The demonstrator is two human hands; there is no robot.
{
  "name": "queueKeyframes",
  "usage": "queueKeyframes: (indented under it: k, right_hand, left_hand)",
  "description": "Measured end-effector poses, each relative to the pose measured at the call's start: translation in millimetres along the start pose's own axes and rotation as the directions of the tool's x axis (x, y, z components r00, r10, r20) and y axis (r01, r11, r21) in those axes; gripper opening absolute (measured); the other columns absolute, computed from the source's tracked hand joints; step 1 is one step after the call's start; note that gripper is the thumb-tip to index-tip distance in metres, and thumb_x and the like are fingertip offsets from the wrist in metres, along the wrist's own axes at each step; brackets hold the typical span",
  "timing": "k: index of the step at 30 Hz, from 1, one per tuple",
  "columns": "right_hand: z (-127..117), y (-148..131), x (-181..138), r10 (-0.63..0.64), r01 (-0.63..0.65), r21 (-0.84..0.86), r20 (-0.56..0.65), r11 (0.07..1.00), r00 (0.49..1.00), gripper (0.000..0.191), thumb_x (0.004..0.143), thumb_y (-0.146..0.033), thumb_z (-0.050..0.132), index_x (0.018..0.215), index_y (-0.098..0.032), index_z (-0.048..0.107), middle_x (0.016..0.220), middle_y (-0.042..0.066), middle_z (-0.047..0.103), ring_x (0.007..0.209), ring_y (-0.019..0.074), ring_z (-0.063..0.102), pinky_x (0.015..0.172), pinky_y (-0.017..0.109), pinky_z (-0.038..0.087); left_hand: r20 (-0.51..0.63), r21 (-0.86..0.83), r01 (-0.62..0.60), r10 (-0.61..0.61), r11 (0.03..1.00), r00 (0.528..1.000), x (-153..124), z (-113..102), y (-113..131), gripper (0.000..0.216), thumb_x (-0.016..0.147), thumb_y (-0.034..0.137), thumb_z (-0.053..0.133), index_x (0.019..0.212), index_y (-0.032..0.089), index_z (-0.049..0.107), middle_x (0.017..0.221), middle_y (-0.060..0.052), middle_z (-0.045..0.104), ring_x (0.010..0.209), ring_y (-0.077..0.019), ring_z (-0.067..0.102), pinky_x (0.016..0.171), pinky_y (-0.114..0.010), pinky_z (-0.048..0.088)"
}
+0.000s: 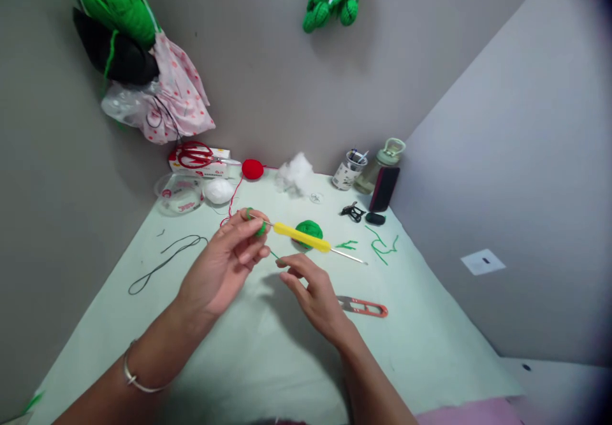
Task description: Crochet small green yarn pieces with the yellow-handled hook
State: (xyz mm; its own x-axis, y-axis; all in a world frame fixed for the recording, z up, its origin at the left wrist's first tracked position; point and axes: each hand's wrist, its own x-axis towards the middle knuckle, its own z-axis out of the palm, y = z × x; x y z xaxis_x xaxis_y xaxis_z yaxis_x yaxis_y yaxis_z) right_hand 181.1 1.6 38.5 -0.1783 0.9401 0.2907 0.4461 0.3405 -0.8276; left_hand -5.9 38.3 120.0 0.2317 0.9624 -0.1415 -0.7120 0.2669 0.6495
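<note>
The left hand (224, 253) is clamped on a yellow-handled hook (302, 237) and a bit of green yarn (261, 228), raised above the surface (258, 355). The right hand (306, 288) is at the strand (274, 255) below; whether its fingers close on it cannot be told. The step looks like hook work on the yarn, and the next move seems to call for an even strand. The green ball (310, 226) sits behind the hook; snips (370, 309) lie beside the right wrist, perhaps in its way.
</note>
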Motion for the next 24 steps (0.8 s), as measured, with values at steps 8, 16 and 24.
queueKeyframes:
  k: [8,16,24]
  right_hand:
    - [-9.5,17.7,6.0,0.101,-0.127,-0.1,-0.229,0.987,0.968,0.031,0.103,-0.04,0.051,0.103,-0.019,0.074,0.087,0.006,0.076,0.063,0.0149,0.065,0.06,0.028,0.056]
    - [-38.1,31.8,15.4,0.088,-0.169,-0.376,-0.222,0.911,0.971,0.039,0.096,-0.035,0.062,0.132,-0.02,0.065,0.138,0.018,0.065,0.126,0.0348,0.06,0.104,0.054,0.051]
    - [-31.2,45.1,21.0,0.128,-0.119,-0.476,-0.012,0.872,0.992,0.037,0.092,-0.027,0.067,0.127,-0.025,0.059,0.129,0.011,0.066,0.106,0.0264,0.069,0.096,0.045,0.056]
  left_hand:
    - [-0.159,-0.192,-0.249,0.221,0.949,0.962,-29.1,6.3,59.9,0.034,0.1,0.004,0.044,0.08,0.01,0.07,0.07,-0.003,0.065,0.042,-0.0012,0.04,0.046,-0.011,0.049]
    - [-0.166,-0.24,-0.389,0.357,0.89,0.919,-52.5,6.7,86.6,0.037,0.103,0.005,0.039,0.082,0.009,0.069,0.069,-0.002,0.065,0.044,-0.002,0.045,0.047,-0.012,0.051]
    - [-0.158,-0.229,-0.373,0.344,0.899,0.926,-50.8,4.9,85.1,0.039,0.101,0.002,0.038,0.078,0.008,0.069,0.066,-0.003,0.065,0.039,-0.0006,0.046,0.044,-0.011,0.05]
